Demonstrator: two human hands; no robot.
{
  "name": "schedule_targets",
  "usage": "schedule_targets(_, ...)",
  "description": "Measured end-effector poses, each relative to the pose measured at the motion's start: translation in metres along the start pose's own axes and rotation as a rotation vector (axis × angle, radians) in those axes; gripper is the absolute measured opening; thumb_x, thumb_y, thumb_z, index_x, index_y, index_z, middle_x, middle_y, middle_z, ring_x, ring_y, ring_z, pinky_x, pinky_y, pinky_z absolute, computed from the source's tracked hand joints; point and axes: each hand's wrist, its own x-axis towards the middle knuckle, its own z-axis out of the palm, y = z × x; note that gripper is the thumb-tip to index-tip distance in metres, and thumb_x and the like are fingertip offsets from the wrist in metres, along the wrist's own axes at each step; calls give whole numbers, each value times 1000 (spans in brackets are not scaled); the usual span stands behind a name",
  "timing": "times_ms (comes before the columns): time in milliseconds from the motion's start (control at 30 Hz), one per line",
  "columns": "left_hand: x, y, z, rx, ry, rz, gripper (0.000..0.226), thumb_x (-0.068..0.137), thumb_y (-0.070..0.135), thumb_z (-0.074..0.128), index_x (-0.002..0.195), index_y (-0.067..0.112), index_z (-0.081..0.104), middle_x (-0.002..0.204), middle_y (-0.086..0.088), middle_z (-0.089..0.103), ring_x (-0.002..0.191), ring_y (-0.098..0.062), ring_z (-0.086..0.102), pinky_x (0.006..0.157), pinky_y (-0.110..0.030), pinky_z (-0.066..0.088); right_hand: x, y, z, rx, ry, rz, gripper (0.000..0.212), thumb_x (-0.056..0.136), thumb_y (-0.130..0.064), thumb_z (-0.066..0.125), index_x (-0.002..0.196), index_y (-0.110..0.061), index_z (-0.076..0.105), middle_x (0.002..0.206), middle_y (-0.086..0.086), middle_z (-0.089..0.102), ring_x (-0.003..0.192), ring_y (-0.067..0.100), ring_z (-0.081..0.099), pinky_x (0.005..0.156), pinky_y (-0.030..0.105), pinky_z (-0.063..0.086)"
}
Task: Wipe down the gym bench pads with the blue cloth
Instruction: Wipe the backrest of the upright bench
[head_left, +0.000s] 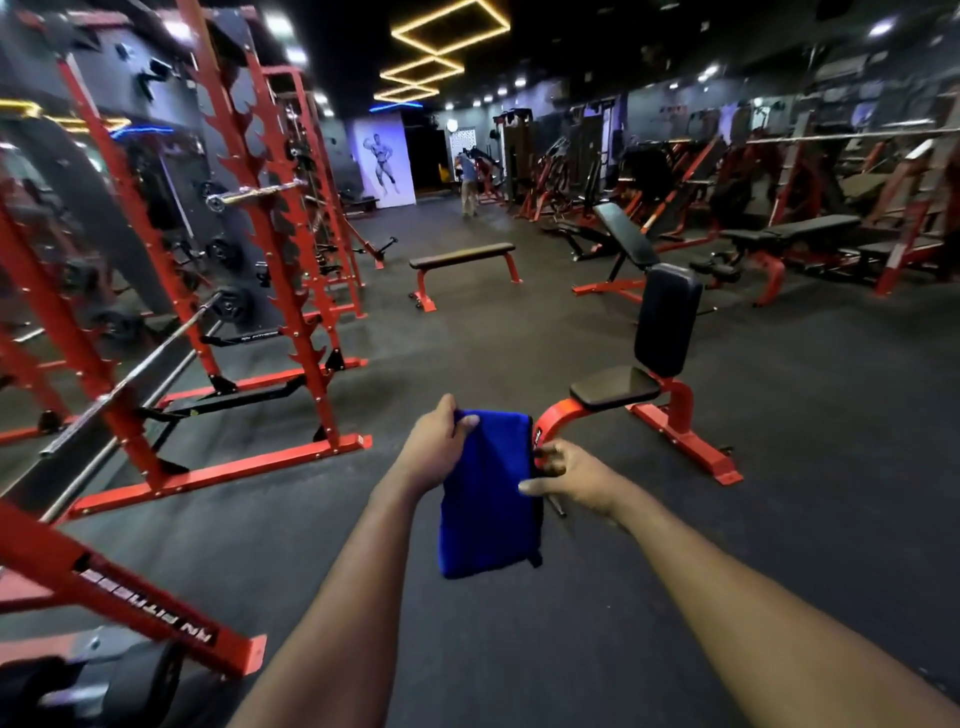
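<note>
A folded blue cloth (485, 493) hangs in front of me. My left hand (439, 441) pinches its top left corner. My right hand (569, 475) touches the cloth's right edge with the thumb and fingers spread along it. Just beyond the cloth stands an upright seat bench on a red frame, with a black seat pad (615, 387) and a tall black back pad (667, 319). Both hands are short of the pads. Farther off stand a flat bench (462, 255) and an incline bench (626, 234).
Red squat racks (291, 249) with barbells line the left side. A red frame beam (130, 587) juts in at lower left. More benches and machines fill the right wall. A person (469, 182) stands far back. Dark rubber floor (467, 338) lies between.
</note>
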Motion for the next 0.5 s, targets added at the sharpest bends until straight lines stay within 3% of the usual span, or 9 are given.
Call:
schedule_targets(100, 69, -13, -10, -28, 18, -12, 29, 101, 29, 52, 93, 2, 43, 74, -6, 52, 72, -28, 48, 59, -36, 27, 53, 7, -10, -176, 29, 53, 14, 84, 8, 65, 90, -4, 68, 87, 6, 69, 80, 14, 63, 68, 15, 49)
schedule_targets(133, 104, -21, -13, -18, -17, -2, 30, 100, 31, 53, 94, 3, 45, 75, -5, 53, 72, -26, 48, 57, -34, 28, 83, 5, -15, -163, 100, 44, 18, 85, 9, 59, 83, -7, 66, 81, 5, 67, 75, 13, 59, 65, 15, 46)
schedule_targets(233, 156, -29, -16, 23, -132, 80, 28, 98, 33, 57, 94, 7, 49, 81, -7, 57, 73, -22, 49, 51, -20, 33, 131, -11, -22, -11, 245, -15, 14, 89, 2, 64, 96, -10, 60, 91, 2, 63, 81, 9, 57, 66, 11, 44)
schedule_targets(300, 193, -36, -12, 30, -195, 139, 24, 96, 30, 60, 91, 10, 50, 80, -6, 56, 71, -21, 48, 52, -17, 34, 176, -22, -26, 35, 220, -31, 39, 86, -5, 72, 121, -10, 55, 116, 2, 60, 104, 10, 58, 81, 11, 46)
schedule_targets(400, 252, -49, -5, -1, -283, 201, 18, 94, 26, 63, 85, 16, 52, 76, 0, 56, 69, -16, 48, 55, -17, 36, 237, -33, -34, 10, 210, -33, 81, 80, -11, 80, 147, -14, 33, 140, 0, 43, 132, 16, 42, 107, 33, 40)
schedule_targets(500, 316, -66, -1, -50, -343, 254, 14, 93, 25, 65, 88, 13, 59, 75, 6, 58, 72, -11, 51, 66, -22, 41, 299, -33, -51, 115, 227, 19, 84, 77, -11, 83, 145, -18, 33, 140, -3, 47, 126, 13, 49, 96, 26, 46)
